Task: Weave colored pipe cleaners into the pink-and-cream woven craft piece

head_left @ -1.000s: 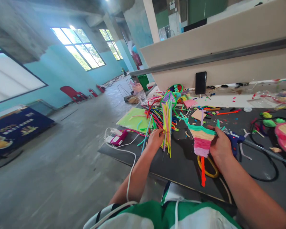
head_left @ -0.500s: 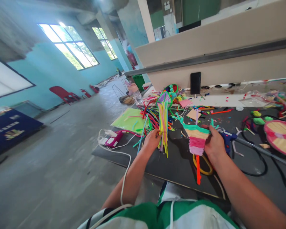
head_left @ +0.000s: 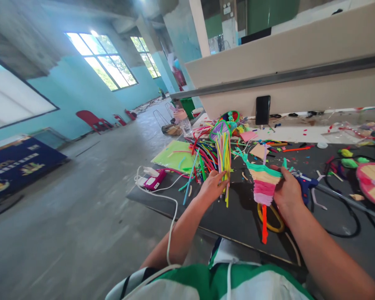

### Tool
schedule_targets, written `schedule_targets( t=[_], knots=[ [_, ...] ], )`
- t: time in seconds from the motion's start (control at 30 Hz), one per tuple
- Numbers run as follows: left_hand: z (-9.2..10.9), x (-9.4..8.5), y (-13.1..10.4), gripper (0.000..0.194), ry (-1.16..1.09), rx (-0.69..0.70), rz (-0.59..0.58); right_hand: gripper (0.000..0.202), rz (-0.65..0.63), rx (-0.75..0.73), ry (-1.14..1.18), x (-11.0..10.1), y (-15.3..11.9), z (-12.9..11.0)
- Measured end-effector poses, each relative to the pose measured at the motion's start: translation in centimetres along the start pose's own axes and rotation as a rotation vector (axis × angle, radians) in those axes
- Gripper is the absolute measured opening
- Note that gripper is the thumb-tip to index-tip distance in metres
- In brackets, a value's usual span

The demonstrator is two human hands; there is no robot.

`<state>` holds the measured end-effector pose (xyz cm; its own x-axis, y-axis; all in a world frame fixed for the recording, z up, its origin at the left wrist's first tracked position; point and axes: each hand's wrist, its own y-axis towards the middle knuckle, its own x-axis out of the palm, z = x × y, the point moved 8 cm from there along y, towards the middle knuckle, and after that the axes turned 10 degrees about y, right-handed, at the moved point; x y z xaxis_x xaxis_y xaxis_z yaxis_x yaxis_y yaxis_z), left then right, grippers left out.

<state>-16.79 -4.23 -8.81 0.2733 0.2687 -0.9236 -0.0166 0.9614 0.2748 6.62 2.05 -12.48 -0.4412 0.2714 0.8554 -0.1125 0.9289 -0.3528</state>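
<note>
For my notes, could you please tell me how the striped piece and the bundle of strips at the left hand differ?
The striped piece is a flat panel; the bundle is separate strips. The striped piece is banded crosswise; the bundle's strips lie lengthwise. Both are multicoloured.

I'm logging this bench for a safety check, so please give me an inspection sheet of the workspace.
Surface: dark table, busy with craft materials.
Work in hand: striped piece at the right; colourful strips at the left.
Clutter: scraps, green sheet, blue glue gun, upright phone.
Hands: right hand grips the striped piece's edge; left hand touches the strips, grip unclear.
Cables: white cable droops over the table edge; black cable loops at right.
Surroundings: grey floor, red chair; floor puddles: nothing seen.
</note>
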Motion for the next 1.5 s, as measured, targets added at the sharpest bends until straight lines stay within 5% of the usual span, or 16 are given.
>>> schedule_targets(
  t=[1.5],
  knots=[
    [2.6, 1.5, 0.9, 0.046, 0.131, 0.146, -0.162, 0.024, 0.029, 0.000, 0.051, 0.2, -0.4, 0.1]
  ],
)
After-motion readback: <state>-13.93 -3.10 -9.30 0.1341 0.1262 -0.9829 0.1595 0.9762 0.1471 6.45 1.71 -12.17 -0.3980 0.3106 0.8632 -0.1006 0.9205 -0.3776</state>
